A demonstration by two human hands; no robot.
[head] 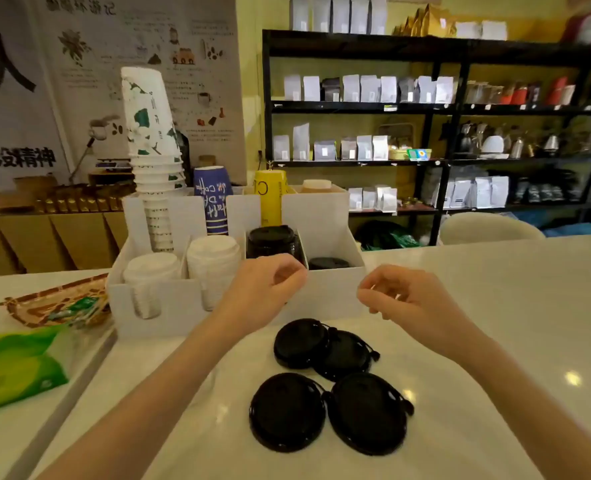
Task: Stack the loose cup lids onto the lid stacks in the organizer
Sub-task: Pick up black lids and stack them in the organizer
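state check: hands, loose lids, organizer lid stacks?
left hand: empty, fingers curled
right hand: empty, fingers curled
loose black lids: four, flat on counter, unstacked
tall black lid stack: in organizer
short black lid stack: low in rightmost compartment
white lid stacks: two, in organizer

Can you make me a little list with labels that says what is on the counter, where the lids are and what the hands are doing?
surface: white counter
organizer: white organizer at the back of the counter
white lids: two white lid stacks in its left slots
black lids stored: tall black lid stack, and a low black lid stack to its right
loose lids: four black loose lids lying flat in front of the organizer
left hand: empty, fingers curled, above the lids
right hand: empty, fingers curled
cups: stacked paper cups behind
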